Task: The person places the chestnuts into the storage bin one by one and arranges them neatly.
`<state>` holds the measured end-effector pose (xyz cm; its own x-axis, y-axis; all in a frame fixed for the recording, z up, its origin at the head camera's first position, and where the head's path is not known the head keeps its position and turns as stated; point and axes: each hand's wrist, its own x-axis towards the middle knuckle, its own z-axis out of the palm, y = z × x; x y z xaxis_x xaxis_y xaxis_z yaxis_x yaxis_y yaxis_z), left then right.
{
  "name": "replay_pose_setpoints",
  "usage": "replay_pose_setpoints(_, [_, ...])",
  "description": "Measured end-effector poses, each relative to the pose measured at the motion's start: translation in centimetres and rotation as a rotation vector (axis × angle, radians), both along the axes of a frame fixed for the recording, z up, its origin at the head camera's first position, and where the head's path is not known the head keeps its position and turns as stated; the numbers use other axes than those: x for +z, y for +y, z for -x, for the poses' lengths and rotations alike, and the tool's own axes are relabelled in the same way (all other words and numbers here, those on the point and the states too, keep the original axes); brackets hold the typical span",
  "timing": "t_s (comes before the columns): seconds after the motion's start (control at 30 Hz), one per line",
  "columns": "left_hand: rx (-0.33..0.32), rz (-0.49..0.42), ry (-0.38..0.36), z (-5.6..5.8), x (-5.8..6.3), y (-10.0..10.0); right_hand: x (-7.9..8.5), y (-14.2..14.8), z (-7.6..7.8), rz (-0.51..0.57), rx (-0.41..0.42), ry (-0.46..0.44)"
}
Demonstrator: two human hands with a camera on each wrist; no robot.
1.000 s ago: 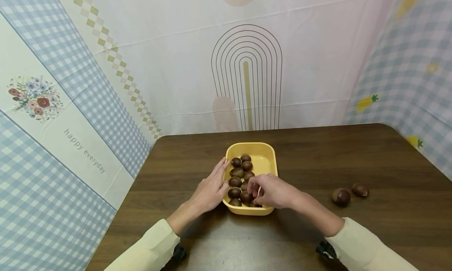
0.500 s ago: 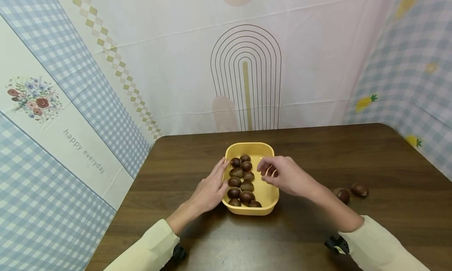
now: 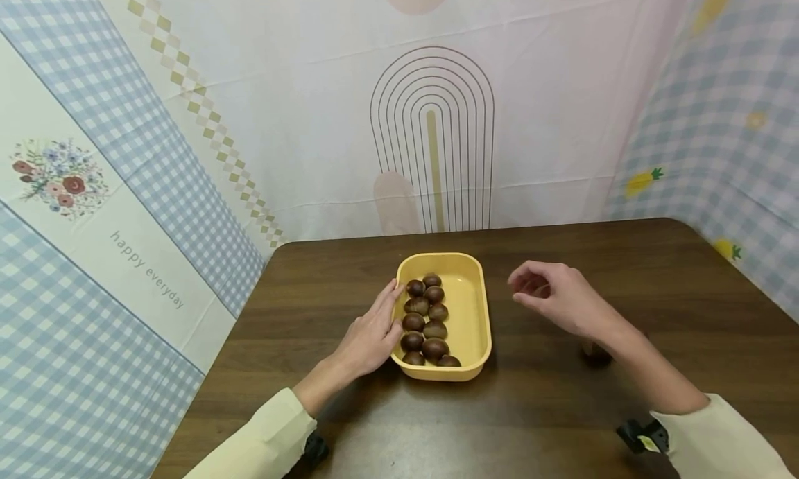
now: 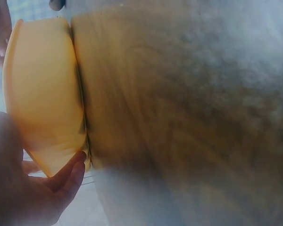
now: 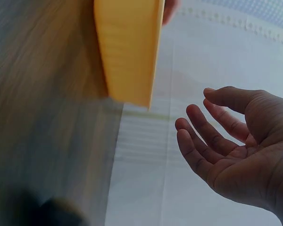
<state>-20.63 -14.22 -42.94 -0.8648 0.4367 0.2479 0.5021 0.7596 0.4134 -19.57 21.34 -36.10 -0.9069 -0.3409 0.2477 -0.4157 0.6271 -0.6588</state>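
Observation:
A yellow rectangular tray (image 3: 472,312) stands on the wooden table. Several brown chestnuts (image 3: 435,328) lie in two columns along its left half, while its right half shows bare floor. My left hand (image 3: 370,337) rests against the tray's left side with its fingers stretched along the rim; in the left wrist view, fingertips (image 4: 78,160) touch the outer wall. To the right of the tray, my right hand (image 3: 562,295) hovers above the table, fingers loosely bent and holding nothing. Beneath the right forearm a chestnut (image 3: 596,354) on the table is partly hidden.
The dark wooden table (image 3: 349,278) reaches back to a patterned cloth (image 3: 312,153) hung behind it. Checked cloth (image 3: 718,153) hangs at the right, and another checked cloth (image 3: 81,312) at the left. A black wrist device (image 3: 643,437) sits below the right sleeve.
My right hand has let go of a chestnut at the tray's near end, lifted out and moved right past the rim. The left hand has stayed in place.

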Motion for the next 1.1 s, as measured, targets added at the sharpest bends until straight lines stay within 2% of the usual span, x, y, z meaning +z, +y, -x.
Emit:
replay_pose_setpoints(0.27, [0.003, -0.004, -0.002, -0.1, -0.1, 0.0, -2.4, 4.4, -0.9, -0.045, -0.059, -0.035])
replay_pose_setpoints(0.47, [0.002, -0.003, -0.005, -0.1, 0.0, 0.0, -4.5, 6.8, -1.8, -0.041, -0.085, -0.076])
replay_pose_setpoints(1.1, [0.003, -0.007, -0.008, 0.0, -0.2, 0.0, -7.3, 9.1, -3.7, -0.055, -0.105, -0.126])
